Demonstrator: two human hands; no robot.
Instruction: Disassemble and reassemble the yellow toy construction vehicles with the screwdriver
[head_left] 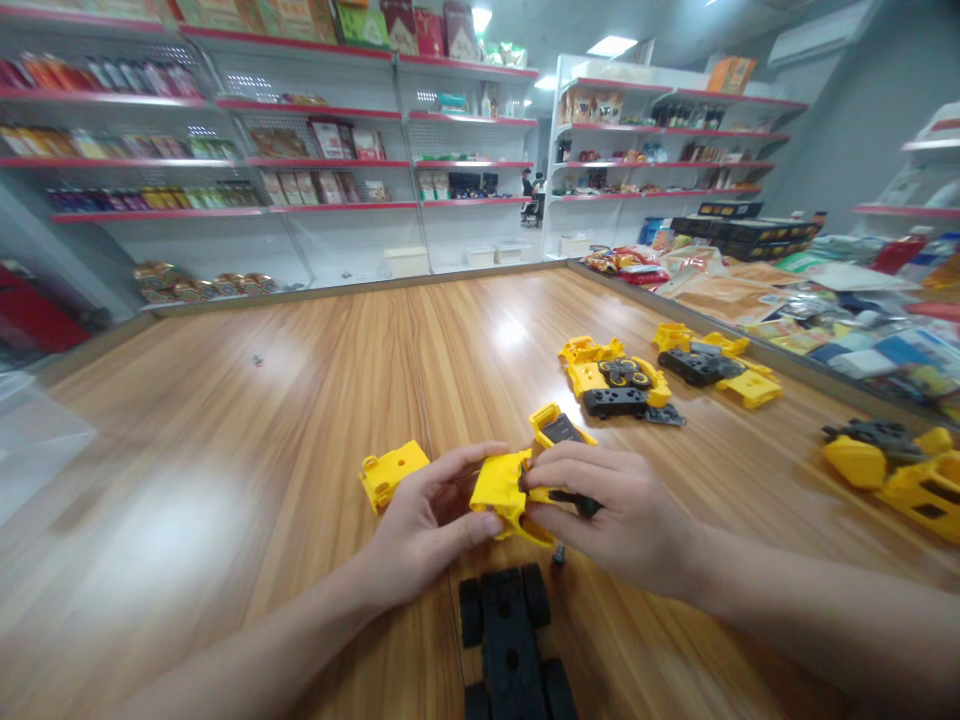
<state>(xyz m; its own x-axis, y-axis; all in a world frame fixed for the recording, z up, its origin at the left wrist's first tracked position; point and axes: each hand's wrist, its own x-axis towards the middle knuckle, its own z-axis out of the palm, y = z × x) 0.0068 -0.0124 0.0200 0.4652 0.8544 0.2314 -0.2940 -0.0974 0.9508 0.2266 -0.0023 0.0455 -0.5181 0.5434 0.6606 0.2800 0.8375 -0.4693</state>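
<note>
Far left, red-edged shelves (150, 210) of packaged goods run along the back wall, beyond the wooden counter (247, 450). On the counter, just left of the hands, lies a small yellow block (392, 472), close to the left fingertips; whether they touch it cannot be told. The left hand (431, 520) is curled, thumb on the near side and fingers over the far side, pinching the left end of a yellow shell (504, 490) held just above the counter at the near centre. The right hand (626, 515) closes over the shell's right end, its fingers folded down on top of it and on a dark piece (581, 503) that sticks out below them. Just near of the hands stands a black wheeled chassis (510, 630), with a tiny dark bit (557, 555) beside it. Just behind the hands sits a yellow frame with a dark insert (561, 428). Farther right lie two part-built yellow vehicles (619, 380) (712, 365), and at the right edge a yellow and grey one (892, 470). Beyond the counter's right side, packets (750, 290) lie in a heap.
</note>
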